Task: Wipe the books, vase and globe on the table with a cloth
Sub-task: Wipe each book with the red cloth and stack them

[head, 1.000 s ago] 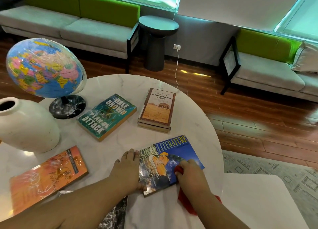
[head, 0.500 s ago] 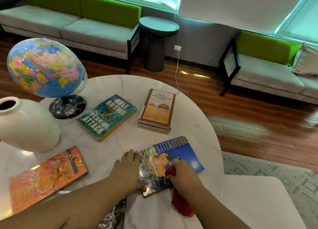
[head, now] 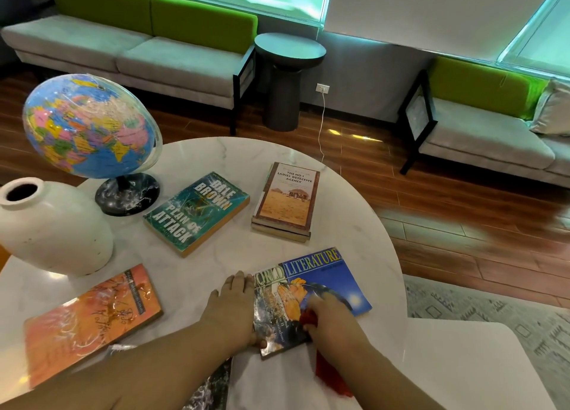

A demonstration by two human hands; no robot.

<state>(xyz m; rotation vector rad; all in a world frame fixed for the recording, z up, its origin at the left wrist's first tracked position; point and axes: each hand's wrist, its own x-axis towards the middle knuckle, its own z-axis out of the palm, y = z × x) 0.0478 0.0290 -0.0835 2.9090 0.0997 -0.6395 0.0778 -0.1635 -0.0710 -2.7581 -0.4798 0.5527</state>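
Wiping is in hand on the glossy blue World Literature paperback (head: pixel 320 274), which lies near the front edge of the round white marble table (head: pixel 339 218). In the head view, the left hand (head: pixel 229 311) lies flat with straight fingers along the book's left edge, steadying it. The right hand (head: pixel 331 320) has its fingers curled round a bunched red cloth (head: pixel 308 317) and presses it onto the lower cover. To my eye, the upper blue part wants a sweep next, with the book held fast. Beyond wait the teal paperback (head: pixel 197 212), the tan book (head: pixel 287 196) on its stack, the orange paperback (head: pixel 89 320), the white ceramic vase (head: pixel 52 227) and the multicoloured globe (head: pixel 89 125), all well apart from both hands.
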